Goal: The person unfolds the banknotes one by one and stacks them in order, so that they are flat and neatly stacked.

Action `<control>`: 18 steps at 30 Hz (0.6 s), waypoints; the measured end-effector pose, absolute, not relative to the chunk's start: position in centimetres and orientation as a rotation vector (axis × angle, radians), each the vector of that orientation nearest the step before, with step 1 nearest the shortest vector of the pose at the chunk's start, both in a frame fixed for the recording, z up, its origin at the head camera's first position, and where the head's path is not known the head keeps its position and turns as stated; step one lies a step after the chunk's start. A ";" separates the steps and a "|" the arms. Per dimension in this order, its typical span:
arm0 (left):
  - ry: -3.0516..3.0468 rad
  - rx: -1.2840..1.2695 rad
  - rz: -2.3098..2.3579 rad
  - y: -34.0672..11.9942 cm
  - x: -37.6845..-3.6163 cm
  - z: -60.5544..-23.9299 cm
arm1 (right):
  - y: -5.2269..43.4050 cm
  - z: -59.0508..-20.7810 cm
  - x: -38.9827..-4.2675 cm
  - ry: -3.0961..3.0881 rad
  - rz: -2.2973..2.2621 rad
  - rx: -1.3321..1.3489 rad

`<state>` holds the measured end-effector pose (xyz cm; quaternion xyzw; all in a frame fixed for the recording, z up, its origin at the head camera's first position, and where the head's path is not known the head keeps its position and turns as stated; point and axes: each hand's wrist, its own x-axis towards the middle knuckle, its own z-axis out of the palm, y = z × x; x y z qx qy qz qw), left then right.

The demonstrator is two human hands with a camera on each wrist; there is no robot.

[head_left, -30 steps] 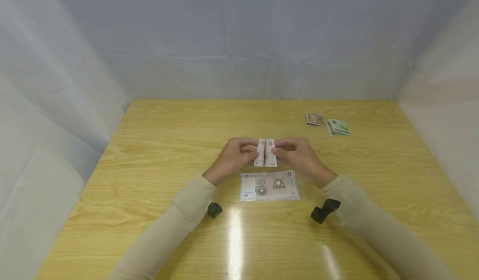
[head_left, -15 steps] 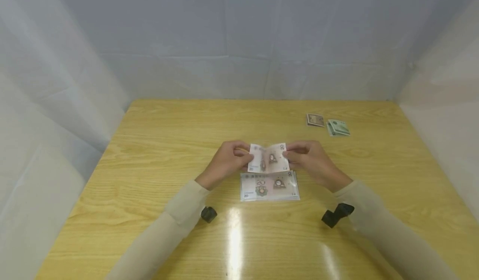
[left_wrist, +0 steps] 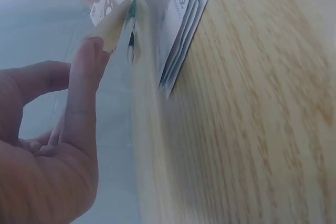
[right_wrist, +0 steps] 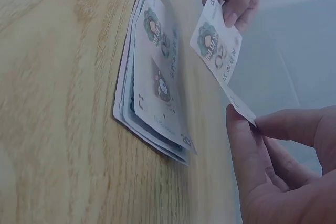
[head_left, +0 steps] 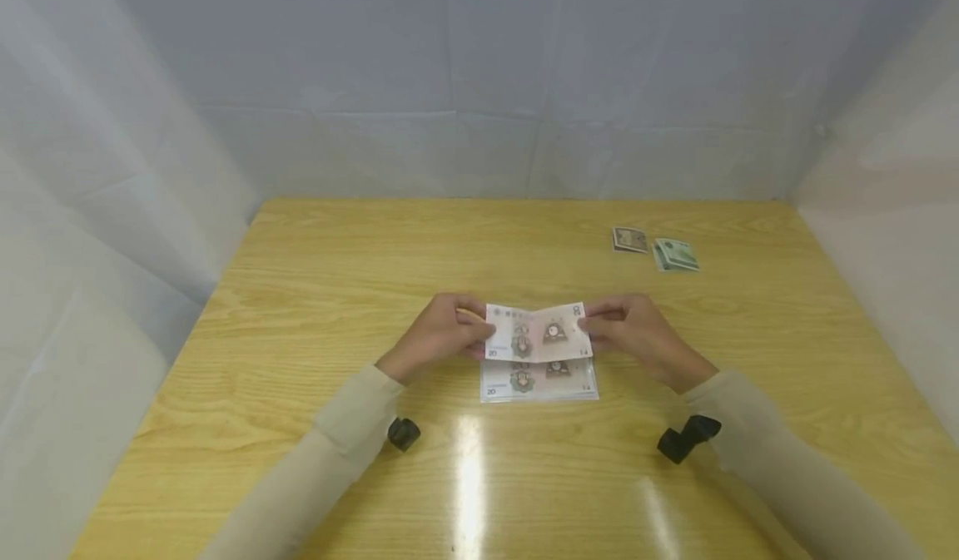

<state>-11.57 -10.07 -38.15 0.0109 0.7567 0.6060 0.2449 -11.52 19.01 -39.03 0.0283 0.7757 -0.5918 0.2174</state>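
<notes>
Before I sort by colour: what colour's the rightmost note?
The rightmost note is pale green, best in head view.

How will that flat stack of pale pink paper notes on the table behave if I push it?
The stack may fan apart, since its layers' edges are offset and no band shows. It should be light, looking like a few thin sheets. Its sheets are probably floppy: the similar pale pink paper note held up bends at its middle.

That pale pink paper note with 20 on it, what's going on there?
A person's left hand and right hand pinch opposite ends of a pale pink paper note marked 20, bent along its middle. It is held above a stack of pale paper notes on the yellow wood-grained table. Farther back lie folded brown paper and folded green paper.
</notes>
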 end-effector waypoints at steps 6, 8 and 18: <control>2.022 0.039 1.617 -10.5 -11.6 -38.6 | 19.4 -39.4 -11.5 2.198 -1.555 0.062; 2.020 0.042 1.594 -10.6 -11.6 -38.9 | 19.5 -39.5 -11.4 2.194 -1.537 0.043; 2.033 0.080 1.488 -10.7 -11.2 -39.5 | 19.4 -39.8 -11.3 2.239 -1.406 -0.002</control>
